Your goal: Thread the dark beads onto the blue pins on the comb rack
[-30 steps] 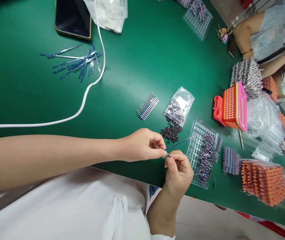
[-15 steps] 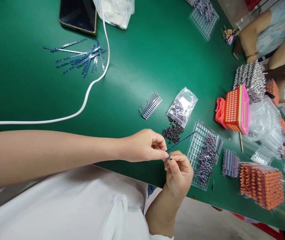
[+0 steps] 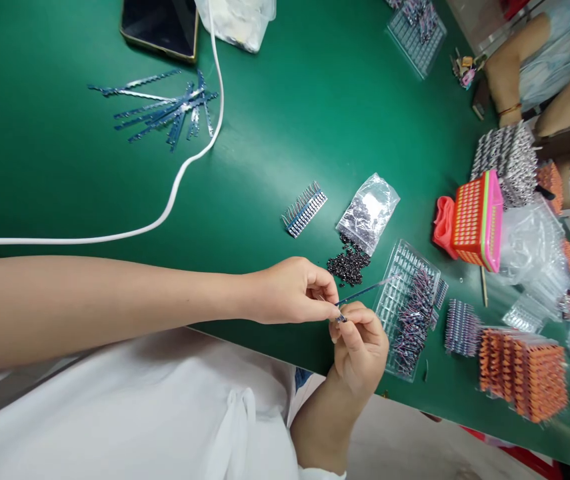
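My left hand [image 3: 292,291] reaches in from the left, thumb and fingers pinched together. My right hand [image 3: 361,347] meets it fingertip to fingertip, also pinching. Between the fingertips is a small dark electronic part [image 3: 341,319], mostly covered. A thin dark blue strip [image 3: 362,292] runs from the fingers of my left hand toward a clear plastic tray [image 3: 389,313]. Small parts with wire legs [image 3: 415,320] fill the right side of that tray. Just above the hands lies a pile of small black beads [image 3: 349,265], by a clear plastic bag [image 3: 369,212] holding more.
A row of wire-legged parts [image 3: 305,209] lies above my left hand. Farther left are blue strips [image 3: 169,110], a white cable [image 3: 177,183] and a phone [image 3: 159,27]. Orange stacked parts [image 3: 522,373] and a basket [image 3: 477,217] stand right. Another person's arm [image 3: 517,60] shows top right.
The view has shifted slightly. Both hands keep their pinch at the same place, and the blue strip's free end has tilted a little over the tray.
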Tool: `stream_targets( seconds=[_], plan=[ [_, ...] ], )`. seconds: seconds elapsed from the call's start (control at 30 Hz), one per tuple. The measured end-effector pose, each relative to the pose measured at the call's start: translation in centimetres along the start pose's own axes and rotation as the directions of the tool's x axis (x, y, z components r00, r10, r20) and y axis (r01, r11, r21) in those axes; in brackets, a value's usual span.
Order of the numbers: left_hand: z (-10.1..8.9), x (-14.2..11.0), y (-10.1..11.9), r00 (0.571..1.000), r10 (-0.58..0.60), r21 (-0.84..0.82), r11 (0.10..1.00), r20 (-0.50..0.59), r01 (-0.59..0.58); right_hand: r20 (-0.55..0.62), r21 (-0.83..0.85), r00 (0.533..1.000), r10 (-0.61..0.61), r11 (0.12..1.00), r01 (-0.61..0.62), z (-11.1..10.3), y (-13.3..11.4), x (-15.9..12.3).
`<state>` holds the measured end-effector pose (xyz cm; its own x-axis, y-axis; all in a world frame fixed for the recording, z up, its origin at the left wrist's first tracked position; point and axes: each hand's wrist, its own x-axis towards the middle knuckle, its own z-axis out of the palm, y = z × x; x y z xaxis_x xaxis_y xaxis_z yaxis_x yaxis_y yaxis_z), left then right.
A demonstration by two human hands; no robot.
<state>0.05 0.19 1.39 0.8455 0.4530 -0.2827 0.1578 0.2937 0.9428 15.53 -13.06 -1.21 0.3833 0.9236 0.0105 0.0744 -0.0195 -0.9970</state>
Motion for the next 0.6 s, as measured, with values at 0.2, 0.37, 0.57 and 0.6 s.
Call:
stream_targets(
  seconds=[0.2, 0.37, 0.57, 0.6],
  plan=[
    [-0.21, -0.06, 0.15, 1.0, 0.012, 0.026, 1.0, 0.026, -0.013, 0.022, 0.062, 1.0, 0.009, 0.998, -0.011, 0.0, -0.04, 0.01],
    [-0.08, -0.16, -0.05, 0.999, 0.033, 0.045, 0.998, 0.001, -0.033, 0.044, 0.09, 0.998, 0.036, 0.995, -0.04, 0.01, -0.06, -0.02],
    [0.14, -0.21, -0.28, 0.999, 0.035, 0.048, 0.998, 0.006, -0.035, 0.061, 0.139, 0.992, 0.111, 0.983, -0.118, 0.05, -0.14, 0.03],
    [0.14, -0.23, -0.29, 1.0, 0.028, 0.057, 0.998, 0.01, -0.028, 0.062, 0.147, 0.99, 0.128, 0.98, -0.136, 0.05, -0.16, 0.03]
  ],
)
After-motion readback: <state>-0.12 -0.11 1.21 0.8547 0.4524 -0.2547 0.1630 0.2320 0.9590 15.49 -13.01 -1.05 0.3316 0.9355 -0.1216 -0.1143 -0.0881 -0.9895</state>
